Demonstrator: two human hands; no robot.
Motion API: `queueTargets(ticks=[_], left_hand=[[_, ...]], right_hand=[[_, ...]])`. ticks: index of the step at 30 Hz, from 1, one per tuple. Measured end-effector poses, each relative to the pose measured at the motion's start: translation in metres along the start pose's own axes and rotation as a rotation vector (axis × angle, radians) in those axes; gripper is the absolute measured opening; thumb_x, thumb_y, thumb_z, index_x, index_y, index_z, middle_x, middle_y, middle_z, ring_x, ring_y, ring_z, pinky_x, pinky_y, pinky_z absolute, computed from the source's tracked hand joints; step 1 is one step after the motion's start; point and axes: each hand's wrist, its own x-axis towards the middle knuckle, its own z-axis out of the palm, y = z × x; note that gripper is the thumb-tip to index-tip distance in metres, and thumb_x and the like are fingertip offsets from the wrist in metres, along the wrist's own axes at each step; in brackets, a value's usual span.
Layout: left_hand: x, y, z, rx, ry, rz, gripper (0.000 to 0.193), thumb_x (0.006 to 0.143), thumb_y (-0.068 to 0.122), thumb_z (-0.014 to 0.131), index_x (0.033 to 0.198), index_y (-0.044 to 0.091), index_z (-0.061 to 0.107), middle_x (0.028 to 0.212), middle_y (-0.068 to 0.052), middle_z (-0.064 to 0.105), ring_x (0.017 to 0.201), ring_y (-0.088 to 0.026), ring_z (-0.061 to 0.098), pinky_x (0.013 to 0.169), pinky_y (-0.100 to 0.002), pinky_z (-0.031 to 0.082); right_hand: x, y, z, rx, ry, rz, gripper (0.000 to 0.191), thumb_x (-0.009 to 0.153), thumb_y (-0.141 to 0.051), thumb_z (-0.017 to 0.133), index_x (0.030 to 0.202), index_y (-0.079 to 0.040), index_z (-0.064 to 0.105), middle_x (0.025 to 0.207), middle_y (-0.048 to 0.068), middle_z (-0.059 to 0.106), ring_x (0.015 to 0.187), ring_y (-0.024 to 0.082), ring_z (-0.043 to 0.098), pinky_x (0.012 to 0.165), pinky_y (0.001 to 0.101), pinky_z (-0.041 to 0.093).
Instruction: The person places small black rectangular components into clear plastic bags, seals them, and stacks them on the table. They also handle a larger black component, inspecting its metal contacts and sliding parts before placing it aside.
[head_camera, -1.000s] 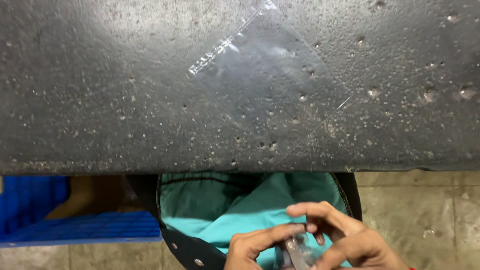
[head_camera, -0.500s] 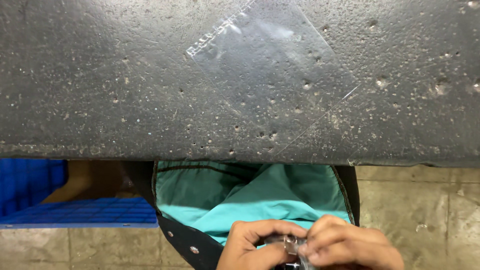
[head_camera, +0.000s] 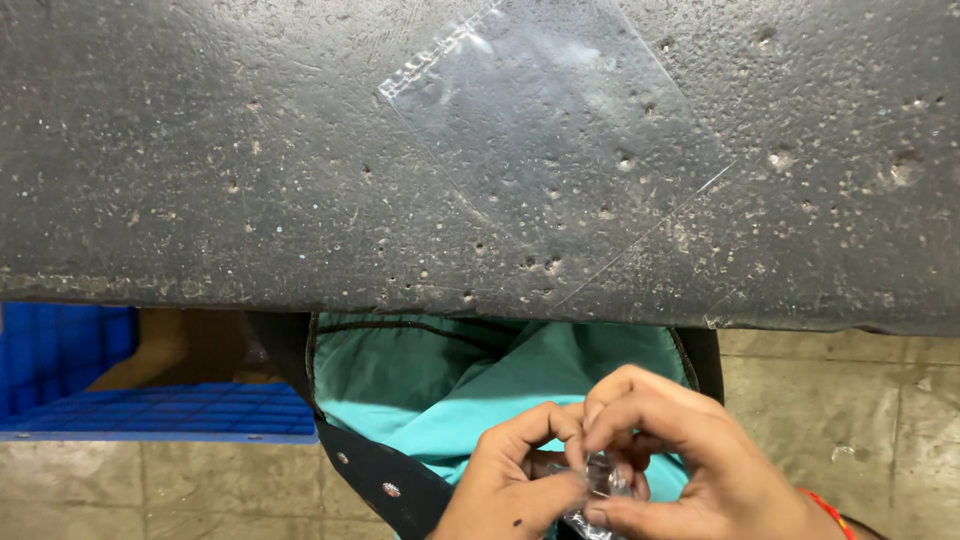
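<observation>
Both hands pinch a small crinkled clear packet at the bottom edge of the view.

The left hand (head_camera: 515, 480) and right hand (head_camera: 680, 455) meet, fingertips clamped on the packet (head_camera: 600, 480); its lower end is cut off, so its long axis cannot be told. Behind lies teal cloth (head_camera: 450, 390), and farther up a clear bag (head_camera: 560, 150) lies flat on the dark worktop (head_camera: 200, 180).

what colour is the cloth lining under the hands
Teal green, edged in black; the cloth lining shows best in the head view, just below the dark worktop.
</observation>
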Motion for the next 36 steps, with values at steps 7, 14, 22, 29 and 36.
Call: queueTargets(ticks=[7,14,22,29,36], left_hand=[[-0.005,0.019,-0.005,0.14,-0.117,0.055,0.017,0.082,-0.005,0.058,0.095,0.006,0.058,0.146,-0.015,0.058,0.117,-0.013,0.062,0.103,-0.031,0.047],[-0.002,0.017,-0.017,0.106,0.006,-0.005,0.014,0.084,-0.01,0.064,0.09,0.002,0.064,0.146,-0.021,0.058,0.108,-0.021,0.07,0.093,-0.036,0.058],[-0.006,0.022,-0.022,-0.018,-0.047,0.015,0.021,0.086,-0.005,0.062,0.105,0.001,0.067,0.144,-0.018,0.061,0.111,-0.017,0.066,0.098,-0.031,0.051],[-0.023,0.063,-0.019,0.361,0.186,0.297,0.039,0.085,-0.005,0.076,0.12,0.0,0.06,0.121,-0.014,0.069,0.108,-0.017,0.068,0.095,-0.034,0.056],[0.005,0.186,-0.089,0.162,0.881,1.09,0.025,0.098,0.017,0.063,0.119,0.003,0.063,0.1,-0.005,0.071,0.09,-0.014,0.066,0.079,-0.028,0.056]], right_hand=[[0.009,-0.005,0.008,-0.098,0.006,0.07,0.018,0.081,0.0,0.082,0.093,-0.003,0.069,0.097,0.004,0.069,0.078,0.011,0.067,0.067,0.0251,0.06],[0.015,-0.016,0.002,-0.154,-0.138,-0.171,0.024,0.082,0.005,0.073,0.105,-0.002,0.073,0.103,0.007,0.069,0.093,0.021,0.073,0.081,0.0309,0.059],[0.012,0.006,0.018,-0.519,0.055,-0.499,0.026,0.08,-0.002,0.086,0.099,-0.007,0.07,0.099,0.004,0.067,0.094,0.019,0.07,0.079,0.0313,0.057],[0.04,-0.027,-0.007,-0.672,0.14,-0.467,0.033,0.077,-0.014,0.082,0.109,-0.011,0.073,0.12,0.007,0.07,0.114,0.024,0.068,0.098,0.0361,0.054],[0.169,-0.032,0.024,-1.289,-0.009,-0.776,0.078,0.084,-0.059,0.062,0.144,-0.011,0.05,0.156,0.022,0.037,0.145,0.043,0.03,0.117,0.0544,0.023]])
